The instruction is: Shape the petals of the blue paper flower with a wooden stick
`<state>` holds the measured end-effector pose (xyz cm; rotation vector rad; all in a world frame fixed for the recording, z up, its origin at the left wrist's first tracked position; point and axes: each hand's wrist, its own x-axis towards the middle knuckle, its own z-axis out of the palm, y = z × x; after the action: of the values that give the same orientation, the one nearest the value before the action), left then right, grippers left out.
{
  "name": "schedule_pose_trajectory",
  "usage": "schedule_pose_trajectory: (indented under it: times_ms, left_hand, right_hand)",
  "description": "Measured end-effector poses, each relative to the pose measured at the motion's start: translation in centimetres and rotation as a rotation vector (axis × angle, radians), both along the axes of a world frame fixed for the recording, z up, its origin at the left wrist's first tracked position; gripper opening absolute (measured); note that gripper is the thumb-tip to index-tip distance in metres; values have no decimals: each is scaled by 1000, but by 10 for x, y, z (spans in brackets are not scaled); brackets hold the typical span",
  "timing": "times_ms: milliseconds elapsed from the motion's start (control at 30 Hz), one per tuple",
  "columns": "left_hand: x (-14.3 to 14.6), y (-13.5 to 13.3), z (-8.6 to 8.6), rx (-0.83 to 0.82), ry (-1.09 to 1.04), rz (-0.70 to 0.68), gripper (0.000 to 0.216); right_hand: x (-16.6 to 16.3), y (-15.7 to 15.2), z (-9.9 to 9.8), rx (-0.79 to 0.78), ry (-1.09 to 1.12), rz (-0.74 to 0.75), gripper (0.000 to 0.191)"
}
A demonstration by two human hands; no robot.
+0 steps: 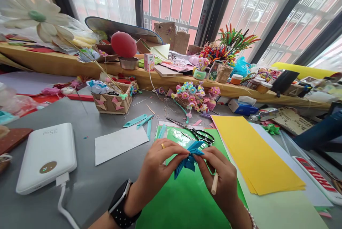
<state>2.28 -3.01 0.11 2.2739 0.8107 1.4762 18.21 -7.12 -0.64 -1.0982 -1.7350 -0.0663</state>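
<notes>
The right hand (220,168) holds a pale stick (214,184) in its curled fingers, end pointing back toward the wearer, while thumb and fingertip pinch 1 side of the blue folded paper (190,163). The left hand (160,157) pinches the opposite side — so the paper lies between the 2 hands, neither clearly nearer, its longest spread slanting from near-left to far-right. Below is a green sheet (165,204); beyond — scissors (197,133), then, farther left, loose blue strips (135,120).

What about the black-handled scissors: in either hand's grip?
No, the black-handled scissors lie beyond the left hand and right hand, which pinch the folded blue paper.
</notes>
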Motion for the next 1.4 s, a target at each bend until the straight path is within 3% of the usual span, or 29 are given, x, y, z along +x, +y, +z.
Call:
schedule_pose_trajectory:
  times_ms: [833,1200,1400]
  left_hand:
    - [0,2,-6,-81,15,-14,5]
    - [-4,4,0,-216,184,-139,5]
    - [-5,4,-2,-165,187,-173,3]
  right_hand:
    - [-2,2,-4,4,-28,2,11]
    - [2,4,-1,-18,-49,92,9]
    - [3,1,1,6,-71,76,10]
